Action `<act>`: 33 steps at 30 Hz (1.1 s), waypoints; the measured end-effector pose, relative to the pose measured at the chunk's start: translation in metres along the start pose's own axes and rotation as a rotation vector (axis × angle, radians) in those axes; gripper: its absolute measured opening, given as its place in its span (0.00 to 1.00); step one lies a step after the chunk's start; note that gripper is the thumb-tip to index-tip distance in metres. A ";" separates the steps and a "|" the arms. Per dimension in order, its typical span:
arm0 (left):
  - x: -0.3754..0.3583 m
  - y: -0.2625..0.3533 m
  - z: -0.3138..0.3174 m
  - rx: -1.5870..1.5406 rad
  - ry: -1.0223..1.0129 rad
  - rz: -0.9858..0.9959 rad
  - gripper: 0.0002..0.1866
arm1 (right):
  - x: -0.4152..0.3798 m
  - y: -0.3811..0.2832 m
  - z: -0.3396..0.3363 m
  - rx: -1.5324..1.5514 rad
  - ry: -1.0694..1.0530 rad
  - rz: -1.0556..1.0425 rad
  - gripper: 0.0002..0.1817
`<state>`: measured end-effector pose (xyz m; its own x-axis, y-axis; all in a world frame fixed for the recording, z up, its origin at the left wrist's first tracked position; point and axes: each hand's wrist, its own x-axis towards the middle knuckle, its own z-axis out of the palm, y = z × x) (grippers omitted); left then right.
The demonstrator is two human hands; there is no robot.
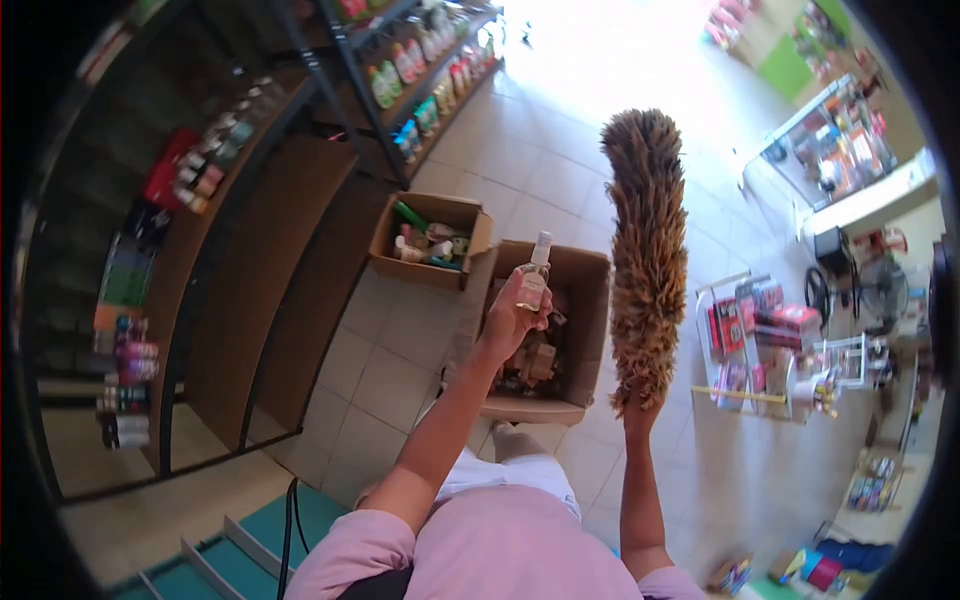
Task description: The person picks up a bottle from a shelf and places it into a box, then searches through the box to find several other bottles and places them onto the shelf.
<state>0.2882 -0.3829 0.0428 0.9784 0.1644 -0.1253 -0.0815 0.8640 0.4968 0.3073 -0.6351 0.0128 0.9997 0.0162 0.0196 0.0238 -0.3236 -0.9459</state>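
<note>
My left hand holds up a small clear bottle with a white cap and a pale label, above an open cardboard box on the tiled floor. My right hand grips the handle of a long brown feather duster, which stands upright beside the bottle with its feathers pointing away from me. The duster and the bottle are a little apart.
A second open box with bottles lies farther off on the floor. Dark wooden shelves with products line the left side. A metal rack of bottles stands beyond. A wire display stand and a glass counter are at right.
</note>
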 end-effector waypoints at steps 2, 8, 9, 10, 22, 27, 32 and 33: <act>-0.018 0.024 0.008 0.023 0.022 0.109 0.21 | -0.002 0.013 -0.004 -0.121 -0.253 -0.220 0.05; -0.097 0.108 0.010 -0.056 0.095 0.386 0.19 | -0.034 -0.078 0.052 -0.234 -0.448 -0.525 0.07; -0.110 0.127 0.005 -0.040 -0.012 0.419 0.20 | -0.039 -0.092 0.067 -0.177 -0.438 -0.382 0.08; -0.126 0.146 0.003 -0.018 -0.120 0.450 0.20 | -0.045 -0.096 0.083 -0.031 -0.400 -0.298 0.09; -0.307 0.276 -0.019 0.146 0.110 0.746 0.26 | -0.175 -0.086 0.223 -0.167 -0.565 -0.879 0.15; -0.347 0.295 -0.026 0.137 0.320 0.736 0.26 | -0.211 -0.132 0.263 -0.179 -0.656 -0.942 0.16; -0.352 0.312 -0.059 0.213 0.199 0.809 0.26 | -0.207 -0.156 0.286 0.253 -0.697 -0.385 0.12; -0.349 0.312 -0.061 0.200 0.270 0.793 0.26 | -0.210 -0.163 0.288 0.345 -0.676 -0.341 0.11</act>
<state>-0.0905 -0.1416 0.1893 0.5658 0.8133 0.1358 -0.6622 0.3501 0.6626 0.0908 -0.3137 0.0697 0.7143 0.6615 0.2286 0.2103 0.1086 -0.9716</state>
